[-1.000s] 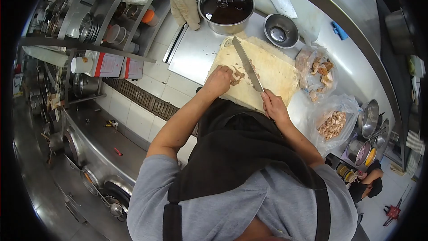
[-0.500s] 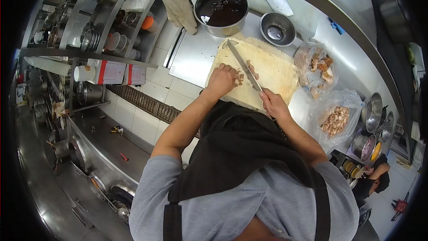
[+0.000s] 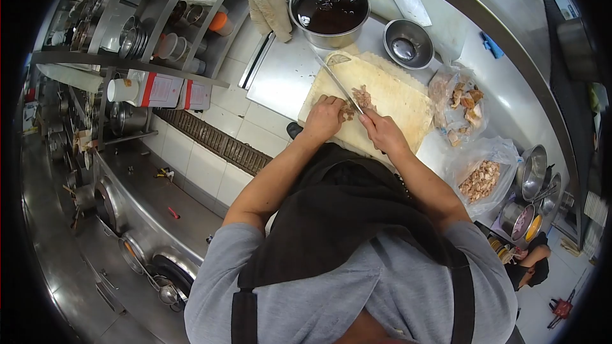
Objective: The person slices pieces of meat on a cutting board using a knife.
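Note:
My right hand [image 3: 386, 134] is wrapped round the handle of a long kitchen knife [image 3: 338, 83]. Its blade slants to the upper left across a pale, worn cutting board [image 3: 401, 105]. Close beside the blade, my left hand [image 3: 325, 119] presses curled fingers on a small pile of brownish meat [image 3: 348, 113]. On the blade's other side lie chopped meat pieces [image 3: 362, 95]. The fingertips of the left hand are partly hidden.
Behind the board stand a pot of dark liquid [image 3: 328, 39] and a steel bowl [image 3: 408, 44]. To the right lie a bag of larger meat chunks [image 3: 468, 105] and a bag of diced meat [image 3: 481, 179]. Another person [image 3: 532, 261] is at the lower right.
My right hand and the knife have come closer to my left hand. More cut meat shows on the right of the blade. The whole view has shifted slightly.

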Available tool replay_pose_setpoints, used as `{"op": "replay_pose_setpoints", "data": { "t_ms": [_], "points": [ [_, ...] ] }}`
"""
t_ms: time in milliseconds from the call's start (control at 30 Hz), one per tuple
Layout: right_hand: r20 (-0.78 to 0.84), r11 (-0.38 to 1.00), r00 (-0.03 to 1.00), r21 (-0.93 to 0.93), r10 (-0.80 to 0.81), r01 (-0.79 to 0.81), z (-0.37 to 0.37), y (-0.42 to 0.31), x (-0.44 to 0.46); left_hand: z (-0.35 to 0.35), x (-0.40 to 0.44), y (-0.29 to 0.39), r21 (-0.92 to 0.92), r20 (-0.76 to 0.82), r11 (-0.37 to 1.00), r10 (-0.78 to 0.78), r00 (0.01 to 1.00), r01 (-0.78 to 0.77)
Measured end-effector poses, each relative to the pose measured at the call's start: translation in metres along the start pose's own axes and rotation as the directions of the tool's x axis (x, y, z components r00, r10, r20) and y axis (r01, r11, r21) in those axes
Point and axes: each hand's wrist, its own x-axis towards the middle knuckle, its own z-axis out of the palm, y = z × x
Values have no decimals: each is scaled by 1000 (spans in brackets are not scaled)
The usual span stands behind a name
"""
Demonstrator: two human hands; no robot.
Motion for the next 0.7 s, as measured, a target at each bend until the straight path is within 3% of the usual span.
{"op": "replay_pose_setpoints", "data": {
  "t_ms": [167, 233, 367, 467, 533, 700],
  "points": [
    [10, 996, 999, 81, 33, -34, -8, 2, -13, 1, -5, -2, 2, -17, 996, -86, 996, 86],
    [48, 988, 991, 83, 124, -128, -16, 2, -23, -2, -6, -3, 31, -5, 983, -180, 984, 180],
    [149, 964, 961, 97, 231, -247, -27, 1, -40, -9, -8, 0, 13, -85, 988, -154, 984, 155],
    [138, 978, 973, 67, 186, -197, -27, 0, -49, -9, -8, 3, -12, -95, 997, -71, 993, 70],
    [77, 996, 995, 48, 66, -70, -23, 3, -50, -4, -7, -2, 17, -53, 999, -30, 998, 31],
    [76, 998, 996, 31, 55, -58, -23, 6, -54, 0, -4, -3, 30, -86, 999, -33, 996, 36]
  ]
}}
